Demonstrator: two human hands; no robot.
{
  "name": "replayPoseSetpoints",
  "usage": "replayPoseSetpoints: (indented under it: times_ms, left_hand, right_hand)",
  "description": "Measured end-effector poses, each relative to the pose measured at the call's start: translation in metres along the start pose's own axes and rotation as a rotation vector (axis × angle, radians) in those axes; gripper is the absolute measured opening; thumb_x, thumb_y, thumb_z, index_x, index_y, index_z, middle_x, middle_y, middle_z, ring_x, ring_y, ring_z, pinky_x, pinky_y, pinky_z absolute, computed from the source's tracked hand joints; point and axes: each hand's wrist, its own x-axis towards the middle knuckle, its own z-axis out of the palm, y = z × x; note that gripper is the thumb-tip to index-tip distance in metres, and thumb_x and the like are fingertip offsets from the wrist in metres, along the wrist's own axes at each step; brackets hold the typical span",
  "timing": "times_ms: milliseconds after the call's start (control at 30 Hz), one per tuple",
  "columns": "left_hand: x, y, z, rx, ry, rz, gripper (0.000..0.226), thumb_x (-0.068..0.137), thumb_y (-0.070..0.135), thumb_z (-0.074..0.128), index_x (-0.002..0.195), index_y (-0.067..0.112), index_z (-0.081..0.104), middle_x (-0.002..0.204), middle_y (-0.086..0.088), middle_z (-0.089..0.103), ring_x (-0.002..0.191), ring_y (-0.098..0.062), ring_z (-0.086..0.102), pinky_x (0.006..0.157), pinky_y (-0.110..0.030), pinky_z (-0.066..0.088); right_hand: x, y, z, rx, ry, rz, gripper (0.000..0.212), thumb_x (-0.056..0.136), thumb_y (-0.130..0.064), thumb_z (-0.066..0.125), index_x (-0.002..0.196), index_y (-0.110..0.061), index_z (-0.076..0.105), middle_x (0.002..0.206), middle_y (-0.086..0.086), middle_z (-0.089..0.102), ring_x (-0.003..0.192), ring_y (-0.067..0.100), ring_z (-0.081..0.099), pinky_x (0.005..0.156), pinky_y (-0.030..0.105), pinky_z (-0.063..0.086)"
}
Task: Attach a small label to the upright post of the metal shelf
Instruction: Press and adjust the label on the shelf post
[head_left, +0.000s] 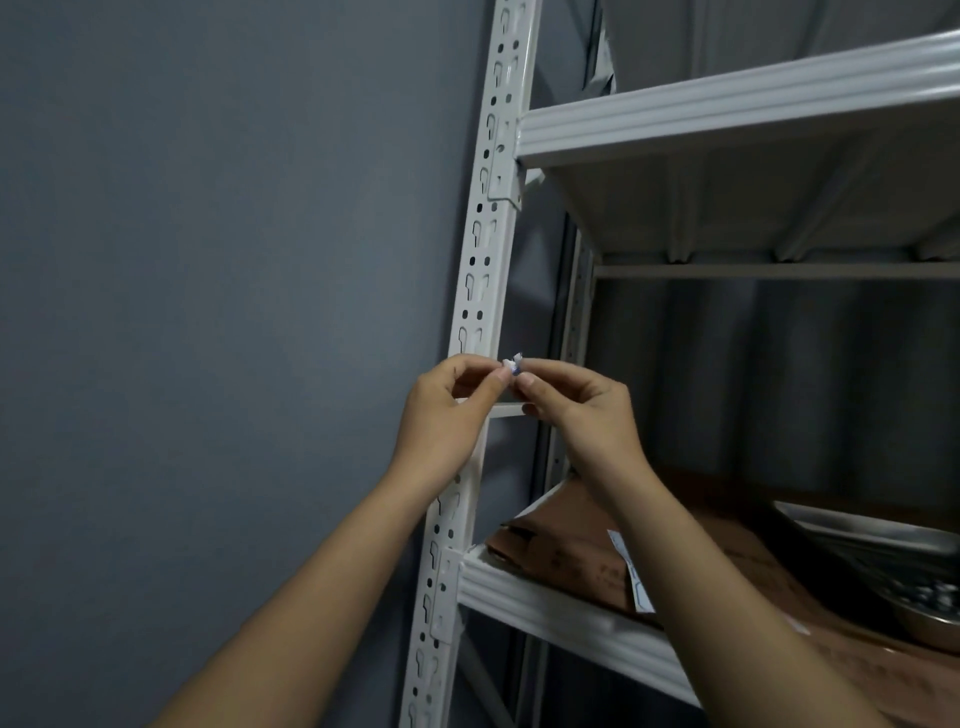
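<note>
A small white label with a blue mark (513, 365) is pinched between the fingertips of both hands, just in front of the white perforated upright post (480, 249) of the metal shelf. My left hand (447, 421) holds it from the left and covers part of the post. My right hand (582, 415) holds it from the right. The label looks crumpled and sits apart from the post's surface, though how far I cannot tell.
A grey wall (208, 312) lies left of the post. An upper shelf (727, 109) and a lower shelf beam (561, 613) run right. Flattened brown cardboard (576, 540) and a metal bowl (909, 582) lie on the lower shelf.
</note>
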Motion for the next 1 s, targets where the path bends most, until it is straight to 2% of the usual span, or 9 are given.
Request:
replayPoseSetpoints:
  times_ms: [100,233,400,533,667,800,867,1000]
  left_hand:
    - [-0.013,0.005,-0.003,-0.002,-0.001,-0.026,0.014,0.089,0.019,0.062,0.08,0.028,0.068,0.074,0.015,0.07,0.074,0.004,0.064,0.067,-0.011,0.047]
    - [-0.032,0.005,-0.008,0.045,-0.037,-0.115,0.011,0.089,0.019,0.063,0.08,0.022,0.069,0.075,0.011,0.068,0.071,0.003,0.062,0.066,-0.011,0.045]
    - [-0.049,0.004,-0.017,0.136,-0.062,-0.145,0.016,0.087,0.016,0.063,0.074,0.024,0.068,0.07,0.012,0.066,0.07,0.0,0.06,0.071,-0.02,0.049]
    - [-0.056,0.006,-0.026,0.17,-0.069,-0.155,0.02,0.087,0.02,0.064,0.073,0.033,0.069,0.073,0.013,0.069,0.077,-0.006,0.065,0.079,-0.031,0.053]
    - [-0.062,0.007,-0.031,0.21,-0.048,-0.174,0.018,0.087,0.03,0.064,0.07,0.034,0.07,0.072,0.015,0.07,0.078,-0.004,0.066,0.078,-0.025,0.053]
    - [-0.064,0.007,-0.034,0.181,-0.016,-0.211,0.019,0.088,0.026,0.063,0.071,0.027,0.071,0.07,0.011,0.069,0.069,0.003,0.063,0.063,-0.013,0.046]
    - [-0.064,0.007,-0.034,0.17,-0.006,-0.212,0.018,0.088,0.025,0.063,0.073,0.025,0.072,0.069,0.011,0.069,0.066,0.005,0.061,0.058,-0.008,0.041]
    - [-0.064,0.009,-0.03,0.119,0.04,-0.213,0.018,0.087,0.022,0.064,0.07,0.027,0.069,0.067,0.013,0.068,0.067,0.003,0.061,0.061,-0.009,0.043]
  right_hand:
    - [-0.017,0.003,0.001,0.011,0.013,0.017,0.013,0.086,-0.008,0.066,0.097,-0.011,0.072,0.088,-0.001,0.074,0.081,0.003,0.069,0.068,0.015,0.053]
    - [-0.038,0.012,0.005,0.012,0.042,0.044,0.009,0.087,-0.012,0.067,0.093,-0.011,0.073,0.089,0.003,0.074,0.081,0.006,0.068,0.07,0.018,0.054]
    - [-0.053,0.016,0.012,0.063,0.02,0.153,0.009,0.082,-0.008,0.071,0.09,-0.004,0.072,0.086,0.003,0.072,0.077,0.004,0.066,0.071,0.018,0.053]
    - [-0.061,0.013,0.018,0.061,0.029,0.114,0.018,0.08,0.001,0.071,0.097,0.004,0.066,0.079,0.002,0.068,0.069,0.0,0.065,0.069,0.014,0.053]
    - [-0.066,0.013,0.024,-0.148,0.062,-0.052,0.022,0.079,0.0,0.073,0.099,-0.004,0.064,0.084,0.004,0.068,0.073,0.004,0.064,0.07,0.014,0.052]
    - [-0.075,0.016,0.029,-0.34,0.045,-0.245,0.03,0.082,-0.001,0.071,0.106,-0.017,0.066,0.084,-0.013,0.068,0.081,-0.002,0.065,0.075,0.01,0.049]
    - [-0.079,0.016,0.029,-0.315,0.035,-0.265,0.036,0.084,0.001,0.067,0.113,-0.02,0.065,0.089,-0.014,0.07,0.087,-0.002,0.067,0.081,0.012,0.051]
    - [-0.086,0.015,0.028,-0.125,0.043,-0.202,0.044,0.088,0.003,0.062,0.12,-0.027,0.057,0.096,-0.006,0.072,0.096,0.004,0.068,0.088,0.019,0.052]
